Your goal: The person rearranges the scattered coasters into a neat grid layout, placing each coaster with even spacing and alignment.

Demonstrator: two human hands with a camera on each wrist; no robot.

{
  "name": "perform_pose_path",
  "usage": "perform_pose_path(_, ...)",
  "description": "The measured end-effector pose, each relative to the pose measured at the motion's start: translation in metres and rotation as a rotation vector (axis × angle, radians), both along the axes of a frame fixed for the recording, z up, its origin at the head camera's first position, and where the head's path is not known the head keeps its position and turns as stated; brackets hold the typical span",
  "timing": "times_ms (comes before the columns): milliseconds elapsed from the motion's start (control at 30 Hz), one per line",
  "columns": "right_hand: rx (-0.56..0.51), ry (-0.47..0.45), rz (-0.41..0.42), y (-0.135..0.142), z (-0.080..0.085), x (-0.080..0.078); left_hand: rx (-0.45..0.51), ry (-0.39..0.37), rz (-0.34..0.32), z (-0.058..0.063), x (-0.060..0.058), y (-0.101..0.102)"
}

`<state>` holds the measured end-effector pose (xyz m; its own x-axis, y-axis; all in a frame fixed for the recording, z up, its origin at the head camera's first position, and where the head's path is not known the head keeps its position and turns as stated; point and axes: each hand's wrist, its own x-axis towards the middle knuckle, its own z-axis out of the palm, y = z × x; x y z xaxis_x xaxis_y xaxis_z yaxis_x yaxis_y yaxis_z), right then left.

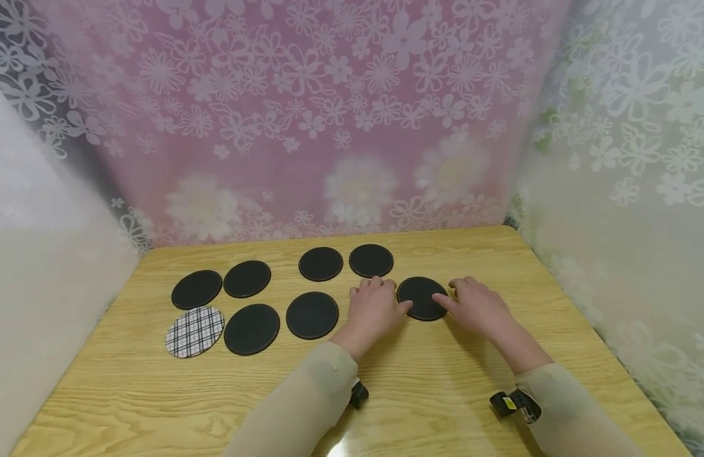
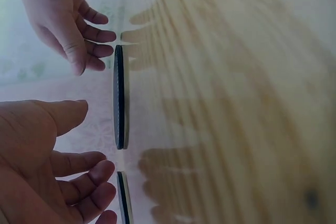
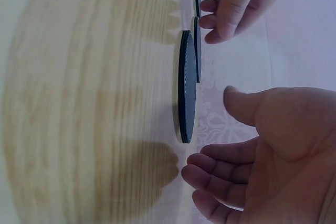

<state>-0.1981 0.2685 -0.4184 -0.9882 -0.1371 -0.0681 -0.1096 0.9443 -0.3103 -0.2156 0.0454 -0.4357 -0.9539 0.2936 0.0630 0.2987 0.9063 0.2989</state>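
Note:
A round black coaster [image 1: 419, 293] with a stitched rim lies flat on the wooden table between my two hands. On its left side is my left hand [image 1: 374, 311], fingers loosely bent and thumb pointing toward the rim. My right hand [image 1: 478, 309] is at the right side, its thumb overlapping the rim in the head view. Both wrist views show the coaster [image 2: 119, 98] edge-on, with a gap between it and each thumb. Neither hand holds anything. Another black coaster [image 1: 371, 261] lies just beyond the left fingertips.
Several more black coasters, such as this one [image 1: 312, 315], are spread in two rows over the table's left and middle. One coaster [image 1: 195, 332] at the far left shows a white checked face. Flowered curtains [image 1: 306, 127] enclose the back and sides of the table [image 1: 157, 406].

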Motion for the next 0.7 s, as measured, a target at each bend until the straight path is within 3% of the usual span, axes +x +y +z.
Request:
perform_pose_path(233,-0.059,-0.084,0.016,0.005,0.004,-0.008,0.014,-0.071,0.013,-0.003,-0.002,0.007)
perform_pose_path(700,-0.13,-0.199,0.01,0.009,0.005,-0.025,-0.047,-0.093,0.036,0.0,-0.009,0.013)
